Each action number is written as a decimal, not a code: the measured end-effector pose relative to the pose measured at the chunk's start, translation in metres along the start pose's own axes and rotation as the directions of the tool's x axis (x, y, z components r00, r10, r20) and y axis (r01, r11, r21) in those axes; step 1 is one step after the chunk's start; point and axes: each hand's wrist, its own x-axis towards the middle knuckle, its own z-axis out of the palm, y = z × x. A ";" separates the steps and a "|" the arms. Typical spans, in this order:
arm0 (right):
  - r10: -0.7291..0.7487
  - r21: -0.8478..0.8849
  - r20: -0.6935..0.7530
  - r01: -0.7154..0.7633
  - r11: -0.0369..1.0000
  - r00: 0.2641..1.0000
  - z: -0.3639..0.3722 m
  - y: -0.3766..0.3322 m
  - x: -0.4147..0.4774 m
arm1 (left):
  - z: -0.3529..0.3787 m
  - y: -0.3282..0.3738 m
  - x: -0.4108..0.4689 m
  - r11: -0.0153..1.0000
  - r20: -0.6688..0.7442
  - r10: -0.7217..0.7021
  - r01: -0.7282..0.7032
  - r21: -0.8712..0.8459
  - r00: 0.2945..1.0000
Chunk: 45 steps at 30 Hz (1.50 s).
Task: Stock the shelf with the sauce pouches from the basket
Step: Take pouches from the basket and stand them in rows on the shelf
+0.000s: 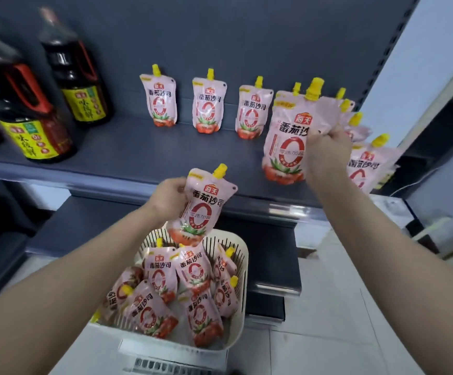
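Stocking is partway done. On the shelf [138, 147] 3 pouches [161, 101] stand in a row along the back, well apart, and more crowd the right end, partly hidden. The right hand [328, 147] grips a pouch [284, 136] by its upper edge, upright at the shelf front; whether its base touches I cannot tell. The left hand [167, 198] clasps another pouch [201, 209] by its side, above the basket [242, 266]. At least 7 more lie heaped in the basket, so much is left. Dark bottles [76, 77] fill the shelf's left
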 end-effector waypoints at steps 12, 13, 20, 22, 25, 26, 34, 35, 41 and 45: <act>0.138 -0.043 0.069 -0.135 0.990 0.988 -0.024 0.053 0.048 | 0.019 0.076 0.025 0.862 -0.169 0.085 -0.158 -0.481 0.982; 0.151 -0.031 0.087 -0.149 0.988 0.985 -0.026 0.058 0.050 | 0.022 0.078 0.028 0.860 -0.172 0.087 -0.161 -0.484 0.981; 0.173 -0.101 0.187 -0.156 0.983 0.967 -0.037 0.071 0.067 | 0.042 0.082 0.047 0.866 -0.187 0.073 -0.156 -0.475 0.980; 0.174 -0.115 0.220 -0.151 0.982 0.960 -0.040 0.070 0.069 | 0.045 0.083 0.052 0.870 -0.195 0.065 -0.151 -0.470 0.979; 0.157 -0.094 0.242 -0.138 0.986 0.958 -0.045 0.065 0.072 | 0.049 0.087 0.058 0.866 -0.199 0.070 -0.158 -0.475 0.978; 0.143 -0.101 0.244 -0.121 0.987 0.959 -0.045 0.062 0.074 | 0.050 0.088 0.059 0.867 -0.204 0.074 -0.164 -0.471 0.976; -0.124 -0.203 0.244 0.176 0.963 0.962 -0.041 0.028 0.079 | 0.051 0.096 0.070 0.865 -0.234 0.111 -0.210 -0.455 0.966; -0.169 -0.211 0.235 0.220 0.952 0.957 -0.040 0.023 0.078 | 0.050 0.098 0.072 0.860 -0.241 0.115 -0.218 -0.462 0.964; -0.368 -0.273 0.237 0.425 0.863 0.899 -0.018 -0.016 0.086 | 0.041 0.106 0.102 0.857 -0.274 0.103 -0.225 -0.463 0.956; -0.401 -0.378 0.403 0.548 0.746 0.823 0.002 -0.040 0.103 | 0.043 0.114 0.132 0.844 -0.291 0.104 -0.239 -0.480 0.951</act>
